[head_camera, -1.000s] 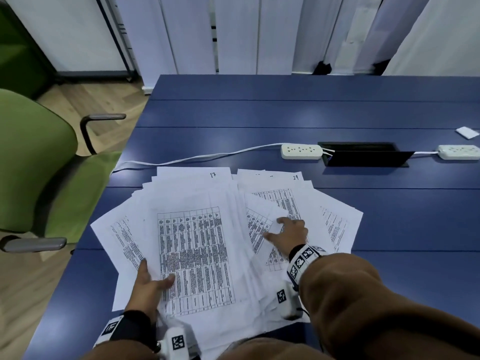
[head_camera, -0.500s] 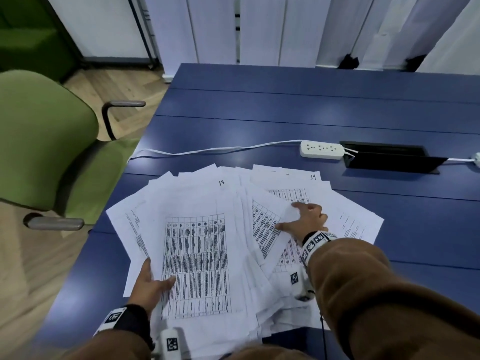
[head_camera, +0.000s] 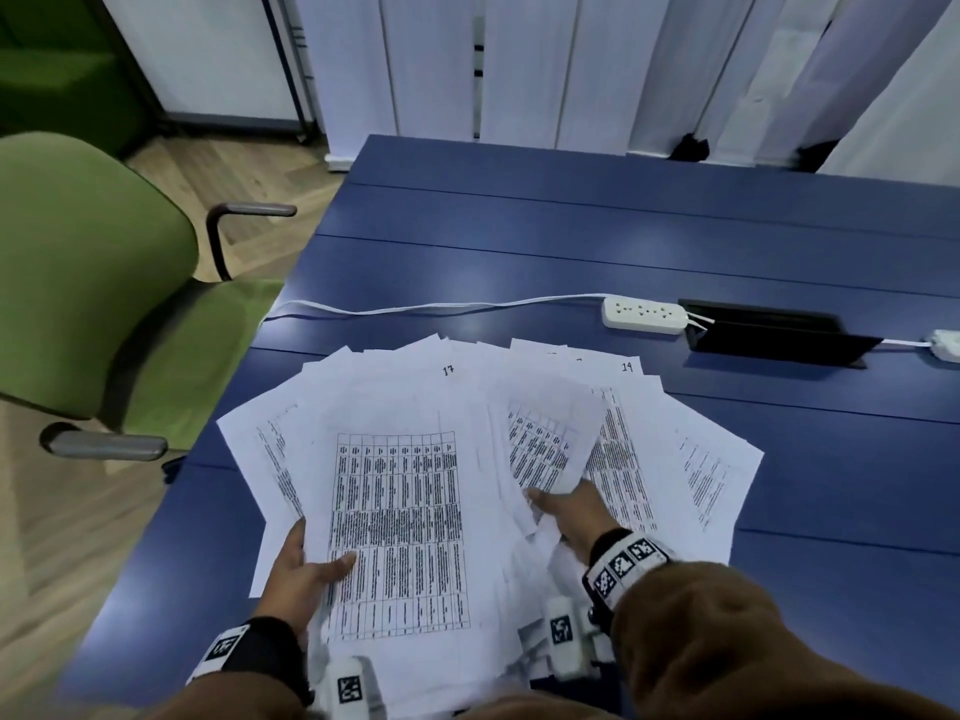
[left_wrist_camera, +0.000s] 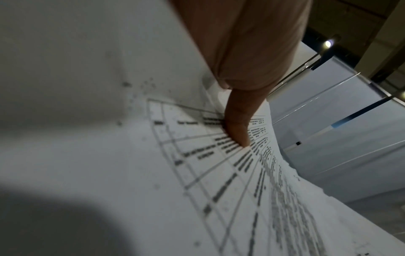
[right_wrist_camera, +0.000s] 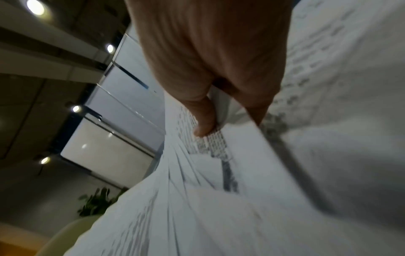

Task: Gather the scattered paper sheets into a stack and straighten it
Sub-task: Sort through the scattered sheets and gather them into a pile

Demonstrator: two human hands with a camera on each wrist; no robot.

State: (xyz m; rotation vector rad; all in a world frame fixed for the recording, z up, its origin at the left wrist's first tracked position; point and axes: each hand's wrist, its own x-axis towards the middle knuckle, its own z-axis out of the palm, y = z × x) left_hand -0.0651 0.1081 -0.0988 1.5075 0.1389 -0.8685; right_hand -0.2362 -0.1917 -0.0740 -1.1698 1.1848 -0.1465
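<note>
Several printed paper sheets (head_camera: 400, 522) lie fanned out near the front left of the blue table (head_camera: 571, 241). My left hand (head_camera: 306, 574) grips the left bundle, thumb (left_wrist_camera: 237, 128) pressed on the top sheet's printed grid (left_wrist_camera: 219, 173), fingers hidden beneath. My right hand (head_camera: 566, 511) pinches a smaller bundle of sheets (head_camera: 545, 449) in the middle of the fan; in the right wrist view its thumb (right_wrist_camera: 205, 121) lies on top and the fingers go under the paper (right_wrist_camera: 197, 207). More sheets (head_camera: 706, 459) spread out to the right of that hand.
A green armchair (head_camera: 88, 304) stands at the table's left edge. Behind the papers a white power strip (head_camera: 644, 314) and its cable (head_camera: 415, 306) cross the table, beside a black cable box (head_camera: 774, 335). A second strip (head_camera: 945, 345) sits at far right.
My right hand drew back toward me and left, from pressing flat on the right sheets to pinching a bundle. The fan has tightened. The left hand kept its grip.
</note>
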